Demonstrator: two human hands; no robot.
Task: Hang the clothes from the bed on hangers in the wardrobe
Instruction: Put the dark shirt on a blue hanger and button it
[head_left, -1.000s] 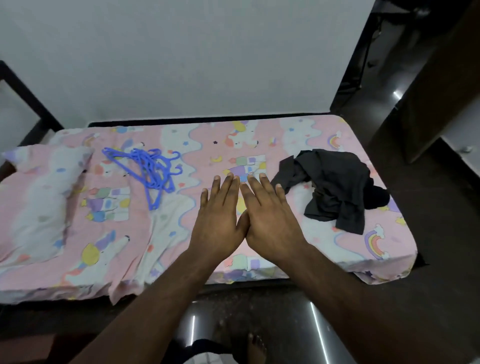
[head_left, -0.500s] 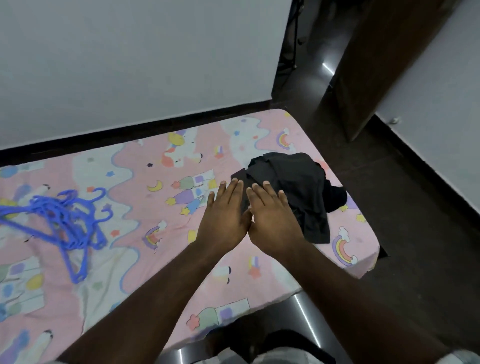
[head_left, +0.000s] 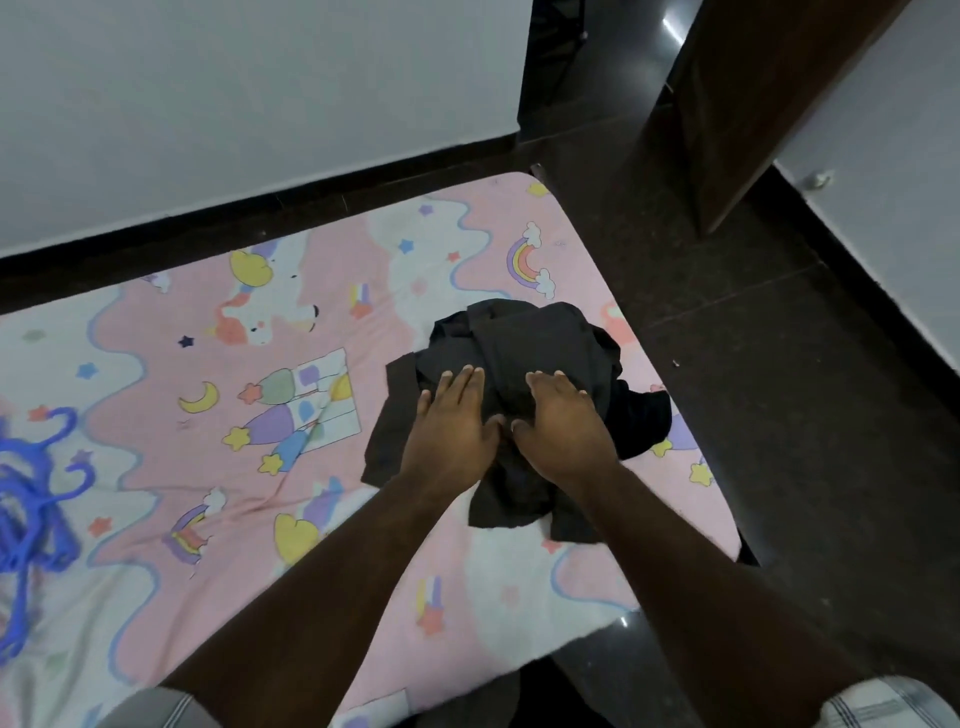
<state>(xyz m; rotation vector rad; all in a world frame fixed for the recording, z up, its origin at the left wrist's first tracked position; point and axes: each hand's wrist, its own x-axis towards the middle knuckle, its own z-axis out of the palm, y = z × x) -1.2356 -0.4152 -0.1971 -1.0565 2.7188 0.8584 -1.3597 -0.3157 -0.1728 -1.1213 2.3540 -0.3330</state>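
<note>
head view looks down over two bare forearms that reach forward from the bottom edge, with a bit of checked sleeve (head_left: 883, 706) at the lower right corner and a grey sleeve (head_left: 156, 709) at the lower left. both arms cross the near edge of the bed (head_left: 322, 618), which has a pink and white sheet printed with rainbows, stars, moons and a unicorn. no brand, label or readable writing shows on the sheet or on anything else.

further on, the left hand (head_left: 453, 422) lies flat on the black clothes (head_left: 545, 338), palm down, fingers straight and close together, holding nothing. the right hand (head_left: 563, 423) is just beside it, also palm down on the same heap; its fingers bend a little over the cloth, but they do not close round any fold that i can see. the two thumbs nearly meet between the hands.

the black clothes are a crumpled pile on the right part of the bed, near the far right corner, and one edge hangs close to the side of the mattress. well apart, at the left border, some blue hangers (head_left: 31, 499) lie tangled on the sheet, partly cut off.

beyond the bed there is a dark shiny floor (head_left: 779, 364), a white wall (head_left: 260, 104) with a black skirting, and a brown wooden panel (head_left: 753, 104) standing at the upper right.
</note>
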